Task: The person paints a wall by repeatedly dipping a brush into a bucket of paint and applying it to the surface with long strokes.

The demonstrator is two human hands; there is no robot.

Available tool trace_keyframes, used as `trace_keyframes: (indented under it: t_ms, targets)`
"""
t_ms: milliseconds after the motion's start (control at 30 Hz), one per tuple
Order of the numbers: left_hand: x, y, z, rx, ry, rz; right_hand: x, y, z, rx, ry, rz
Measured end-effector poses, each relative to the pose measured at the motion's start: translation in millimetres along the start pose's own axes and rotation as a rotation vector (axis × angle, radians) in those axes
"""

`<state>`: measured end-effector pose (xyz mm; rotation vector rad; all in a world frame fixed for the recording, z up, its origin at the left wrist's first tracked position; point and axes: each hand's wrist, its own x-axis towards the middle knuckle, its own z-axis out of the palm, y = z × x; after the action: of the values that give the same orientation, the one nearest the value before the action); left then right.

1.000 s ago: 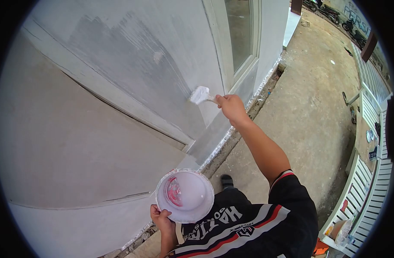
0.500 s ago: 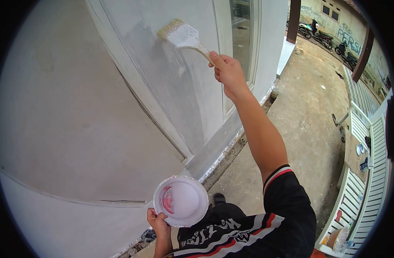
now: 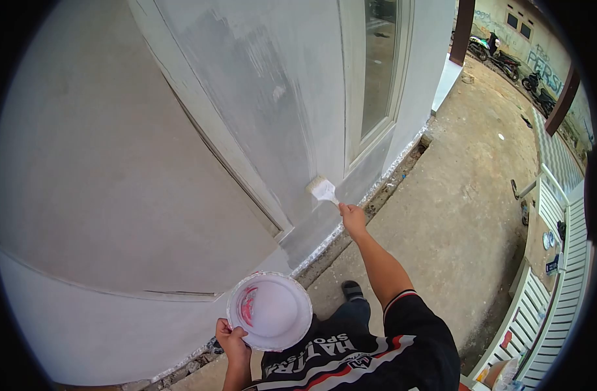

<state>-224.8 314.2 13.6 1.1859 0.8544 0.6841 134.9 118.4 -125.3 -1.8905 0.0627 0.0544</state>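
Observation:
My right hand (image 3: 353, 219) grips the handle of a wide paintbrush (image 3: 323, 189), its pale bristles against the lower part of the grey wall (image 3: 246, 85), left of the window frame. Streaks of white paint show on the wall above the brush. My left hand (image 3: 232, 338) holds the rim of a round white bucket (image 3: 302, 306) in front of my body. Whitish paint (image 3: 276, 309) lies inside it, with a red patch on its inner left side.
A narrow window (image 3: 380, 72) stands right of the painted wall section. Concrete ground (image 3: 455, 189) runs along the wall's base. White slatted benches (image 3: 517, 313) and a small table (image 3: 538, 251) stand at the right. Motorbikes (image 3: 504, 62) are parked farther back.
My right hand has brought the brush down the wall and to the right, towards its base. My left hand still holds the bucket, and a sandalled foot now shows more fully.

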Motion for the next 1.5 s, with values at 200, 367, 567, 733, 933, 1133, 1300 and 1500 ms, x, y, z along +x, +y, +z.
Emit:
trace_keyframes:
  t_ms: [200, 367, 567, 733, 933, 1133, 1300, 1500]
  targets:
    - [-14.7, 3.0, 38.5, -0.046, 0.032, -0.011, 10.6, -25.9, -2.6, 0.054, -0.093, 0.117]
    - [-18.2, 4.0, 67.9, -0.108, -0.003, -0.01, 13.3, -200.3, -69.6, 0.268, -0.221, -0.007]
    - [-12.9, 0.1, 84.5, -0.182, -0.029, 0.038, 4.4, -368.5, -145.8, 0.448, -0.312, -0.226]
    - [-9.5, 2.5, 89.5, -0.181, -0.035, 0.092, -1.8, -405.4, -137.6, 0.602, -0.325, -0.415]
    - [-7.3, 0.8, 83.5, -0.147, 0.029, 0.13, 12.1, -310.6, -80.9, 0.373, -0.248, -0.283]
    - [-4.1, -2.7, 73.8, -0.114, 0.029, 0.115, -11.3, -213.5, -71.0, 0.212, -0.212, -0.063]
    - [-4.6, -4.4, 67.0, -0.139, 0.055, 0.114, -12.5, -258.3, -85.2, 0.293, -0.262, 0.031]
    - [-2.6, -4.5, 56.1, -0.16, 0.044, 0.103, -35.2, -416.5, -128.7, 0.397, -0.255, -0.177]
